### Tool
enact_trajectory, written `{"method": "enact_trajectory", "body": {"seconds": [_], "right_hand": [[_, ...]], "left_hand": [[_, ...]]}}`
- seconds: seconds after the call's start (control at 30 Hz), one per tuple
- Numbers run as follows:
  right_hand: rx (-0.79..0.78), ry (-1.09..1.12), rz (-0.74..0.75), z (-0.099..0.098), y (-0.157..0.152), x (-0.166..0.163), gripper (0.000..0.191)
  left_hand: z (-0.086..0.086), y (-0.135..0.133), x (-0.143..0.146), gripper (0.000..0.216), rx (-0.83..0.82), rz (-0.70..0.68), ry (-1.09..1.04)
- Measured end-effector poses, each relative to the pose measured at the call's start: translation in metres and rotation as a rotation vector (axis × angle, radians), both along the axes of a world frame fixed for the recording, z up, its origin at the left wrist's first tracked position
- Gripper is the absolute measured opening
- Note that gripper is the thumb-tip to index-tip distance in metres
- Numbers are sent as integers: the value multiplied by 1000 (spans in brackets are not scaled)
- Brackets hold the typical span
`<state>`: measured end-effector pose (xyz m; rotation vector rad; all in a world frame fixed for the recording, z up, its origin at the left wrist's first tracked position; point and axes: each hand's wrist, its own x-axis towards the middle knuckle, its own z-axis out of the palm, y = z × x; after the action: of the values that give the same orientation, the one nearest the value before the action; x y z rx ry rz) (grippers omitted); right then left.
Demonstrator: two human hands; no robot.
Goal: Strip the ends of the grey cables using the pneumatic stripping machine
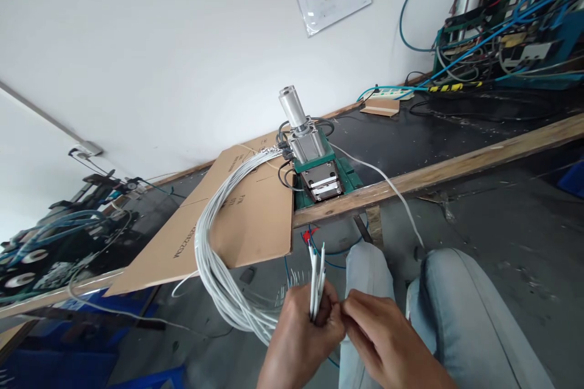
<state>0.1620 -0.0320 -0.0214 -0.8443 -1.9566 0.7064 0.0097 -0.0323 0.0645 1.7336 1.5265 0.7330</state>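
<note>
My left hand point(303, 328) is closed round a few white cables point(316, 285), whose stripped ends point up and show thin coloured wires. Touching it from the right, my right hand point(381, 331) has its fingers pinched together by the left thumb; what they hold, if anything, is hidden. A thick bundle of white cables point(212, 255) curves from the bench down behind my left hand. Its far ends lie beside a small green press point(319, 164) with a silver cylinder on top, at the bench edge.
Flattened cardboard point(255, 219) lies under the bundle and overhangs the bench edge. More machines with blue hoses point(515, 24) stand at the back right, others point(59, 243) at the left. A power strip point(387, 94) sits by the wall. Blue plastic stools point(68, 364) are below left.
</note>
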Motion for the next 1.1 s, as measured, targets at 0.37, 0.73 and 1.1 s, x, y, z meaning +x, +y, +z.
{"method": "enact_trajectory", "body": {"seconds": [0.37, 0.73, 1.1], "right_hand": [[-594, 730, 311, -11, 10, -23, 41], [-642, 839, 306, -15, 9, -39, 43], [-667, 866, 300, -12, 7, -42, 48]], "left_hand": [[-19, -4, -13, 33, -70, 18, -498], [-30, -10, -11, 45, -109, 114, -676], [-29, -14, -7, 49, -81, 210, -739]]}}
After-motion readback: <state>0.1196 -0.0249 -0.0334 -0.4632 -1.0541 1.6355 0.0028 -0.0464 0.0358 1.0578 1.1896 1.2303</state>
